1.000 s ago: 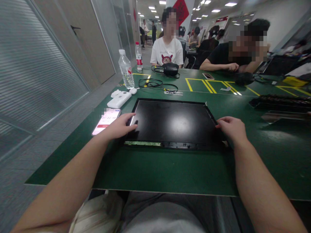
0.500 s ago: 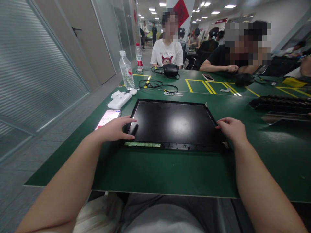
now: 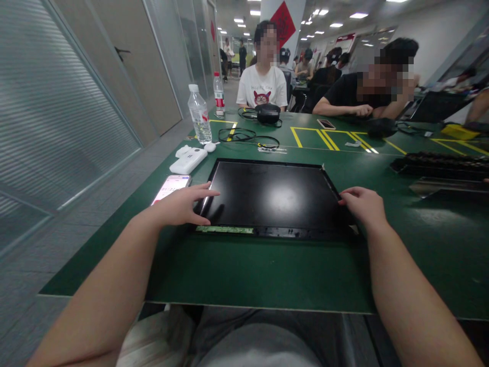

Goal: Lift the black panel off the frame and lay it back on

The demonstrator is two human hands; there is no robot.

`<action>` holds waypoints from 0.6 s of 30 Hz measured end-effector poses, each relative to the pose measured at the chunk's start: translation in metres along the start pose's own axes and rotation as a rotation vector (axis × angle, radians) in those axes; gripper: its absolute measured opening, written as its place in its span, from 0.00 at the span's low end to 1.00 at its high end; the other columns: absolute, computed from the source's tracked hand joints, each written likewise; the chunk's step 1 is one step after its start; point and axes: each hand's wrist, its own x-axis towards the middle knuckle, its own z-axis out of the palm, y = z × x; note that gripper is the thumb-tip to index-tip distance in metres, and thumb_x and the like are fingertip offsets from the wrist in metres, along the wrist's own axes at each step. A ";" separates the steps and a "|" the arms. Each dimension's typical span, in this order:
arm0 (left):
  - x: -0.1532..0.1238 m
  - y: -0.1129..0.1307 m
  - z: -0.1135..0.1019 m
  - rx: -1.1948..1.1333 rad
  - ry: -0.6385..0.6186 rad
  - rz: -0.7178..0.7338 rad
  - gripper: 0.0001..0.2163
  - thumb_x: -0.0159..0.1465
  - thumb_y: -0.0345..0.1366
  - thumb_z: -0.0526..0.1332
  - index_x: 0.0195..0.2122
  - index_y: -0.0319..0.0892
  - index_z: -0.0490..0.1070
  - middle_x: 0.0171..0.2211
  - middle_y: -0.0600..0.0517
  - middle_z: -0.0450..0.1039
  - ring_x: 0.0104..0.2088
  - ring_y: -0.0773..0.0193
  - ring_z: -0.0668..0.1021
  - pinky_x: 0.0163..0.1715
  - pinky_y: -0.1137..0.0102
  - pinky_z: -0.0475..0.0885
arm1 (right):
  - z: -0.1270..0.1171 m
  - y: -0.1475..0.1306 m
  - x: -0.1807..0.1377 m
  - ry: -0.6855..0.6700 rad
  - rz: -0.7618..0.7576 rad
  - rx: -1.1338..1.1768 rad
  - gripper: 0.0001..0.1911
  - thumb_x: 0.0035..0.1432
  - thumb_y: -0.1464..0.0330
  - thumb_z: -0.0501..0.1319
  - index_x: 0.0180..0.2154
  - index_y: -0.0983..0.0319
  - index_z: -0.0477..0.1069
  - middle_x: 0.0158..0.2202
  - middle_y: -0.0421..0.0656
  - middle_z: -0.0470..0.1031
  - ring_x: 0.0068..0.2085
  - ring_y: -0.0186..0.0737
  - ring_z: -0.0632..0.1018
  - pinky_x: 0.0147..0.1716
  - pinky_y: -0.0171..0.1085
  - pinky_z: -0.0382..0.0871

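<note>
A black display panel with a glossy screen and dark frame lies flat on the green table in front of me. Along its near edge on the left runs a green circuit board strip. At the panel's left edge is my left hand, open, thumb and fingers spread with the tips over the frame and screen. My right hand pinches the panel's right edge between thumb and fingers. The fingers beneath that edge are hidden. Beside my left wrist lies a lit phone.
A white device, a clear water bottle and a red-capped bottle stand on the left. Behind the panel are a black cable and a black headset-like object. Dark parts lie right. Two people sit opposite.
My left thumb and fingers have shifted slightly along the panel's left edge. My right hand stays at the right edge. The view has tilted a little.
</note>
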 end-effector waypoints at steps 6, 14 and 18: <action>0.001 0.001 -0.001 0.055 -0.013 0.024 0.39 0.57 0.56 0.72 0.71 0.55 0.73 0.77 0.47 0.61 0.70 0.39 0.74 0.65 0.54 0.70 | 0.001 0.001 0.000 0.020 -0.005 -0.004 0.09 0.49 0.64 0.61 0.30 0.56 0.80 0.27 0.45 0.82 0.39 0.54 0.82 0.39 0.46 0.72; 0.001 0.004 -0.002 0.095 -0.017 0.026 0.35 0.59 0.55 0.71 0.69 0.59 0.75 0.75 0.52 0.66 0.65 0.41 0.79 0.63 0.57 0.72 | -0.003 -0.007 -0.005 0.006 0.029 -0.013 0.08 0.51 0.66 0.61 0.30 0.56 0.79 0.28 0.45 0.83 0.42 0.53 0.82 0.42 0.46 0.72; 0.001 0.005 -0.003 0.084 -0.007 0.033 0.33 0.59 0.55 0.71 0.67 0.59 0.77 0.74 0.52 0.68 0.65 0.41 0.79 0.63 0.56 0.72 | -0.001 -0.005 -0.004 0.015 0.018 -0.006 0.08 0.50 0.65 0.61 0.30 0.56 0.80 0.28 0.45 0.82 0.40 0.54 0.82 0.41 0.46 0.73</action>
